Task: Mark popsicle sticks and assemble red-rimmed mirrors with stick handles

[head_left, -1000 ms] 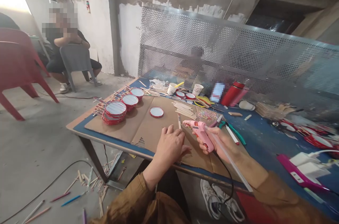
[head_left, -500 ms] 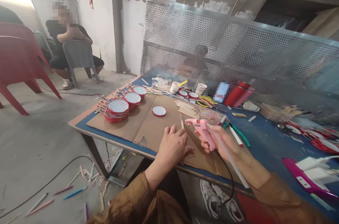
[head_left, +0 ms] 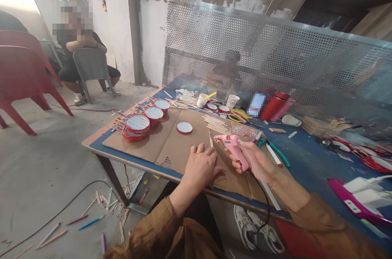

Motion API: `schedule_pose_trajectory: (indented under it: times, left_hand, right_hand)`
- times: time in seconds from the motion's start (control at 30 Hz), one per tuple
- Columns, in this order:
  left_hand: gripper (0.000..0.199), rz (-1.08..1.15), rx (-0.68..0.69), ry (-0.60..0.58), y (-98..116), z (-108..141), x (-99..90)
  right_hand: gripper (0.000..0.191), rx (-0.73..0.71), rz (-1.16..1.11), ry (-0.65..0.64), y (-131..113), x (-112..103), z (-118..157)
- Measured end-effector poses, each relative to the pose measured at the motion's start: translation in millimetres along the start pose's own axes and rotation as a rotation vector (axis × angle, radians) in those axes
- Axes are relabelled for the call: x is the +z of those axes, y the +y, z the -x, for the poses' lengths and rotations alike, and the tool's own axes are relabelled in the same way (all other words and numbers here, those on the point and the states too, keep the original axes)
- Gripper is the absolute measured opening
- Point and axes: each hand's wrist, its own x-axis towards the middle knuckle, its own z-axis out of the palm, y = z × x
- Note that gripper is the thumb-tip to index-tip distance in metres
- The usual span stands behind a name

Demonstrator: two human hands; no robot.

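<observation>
My right hand [head_left: 255,161] grips a pink glue gun [head_left: 233,149] with a long clear glue stick [head_left: 260,179] running back over my wrist; its nozzle points left above the cardboard sheet [head_left: 171,144]. My left hand [head_left: 200,166] lies palm down on the cardboard near the table's front edge, fingers slightly spread, holding nothing. A thin wooden stick [head_left: 210,138] lies just beyond its fingertips. A single red-rimmed round lid [head_left: 184,127] sits farther out on the cardboard.
Stacked red-rimmed lids with sticks [head_left: 137,124] stand at the table's left. Wooden sticks [head_left: 216,125], cups [head_left: 202,100], a red flask [head_left: 274,107] and green-handled pliers [head_left: 275,150] lie behind. A perforated metal screen [head_left: 275,59] backs the table. A person sits on a chair [head_left: 88,67] far left. Sticks litter the floor [head_left: 101,206].
Both hands stay nearly still. The view has shifted slightly, and the glue gun has edged a little toward the left hand.
</observation>
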Motion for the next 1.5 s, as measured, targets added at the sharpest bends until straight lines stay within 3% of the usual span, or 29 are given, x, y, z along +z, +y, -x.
schedule_pose_trajectory:
  times: [0.4, 0.9, 1.5]
  left_hand:
    - [0.044, -0.03, -0.001, -0.003, 0.1, 0.6, -0.2]
    - [0.044, -0.04, -0.001, -0.035, -0.4, 0.3, 0.4]
    - [0.044, -0.038, -0.007, -0.032, -0.3, 0.8, -0.2]
  right_hand:
    - [0.039, 0.053, 0.021, 0.04, -3.6, 1.7, -1.2]
    - [0.036, 0.007, 0.103, 0.071, -7.4, 9.8, 4.0]
    - [0.036, 0.055, 0.054, 0.105, -5.4, 11.1, 0.0]
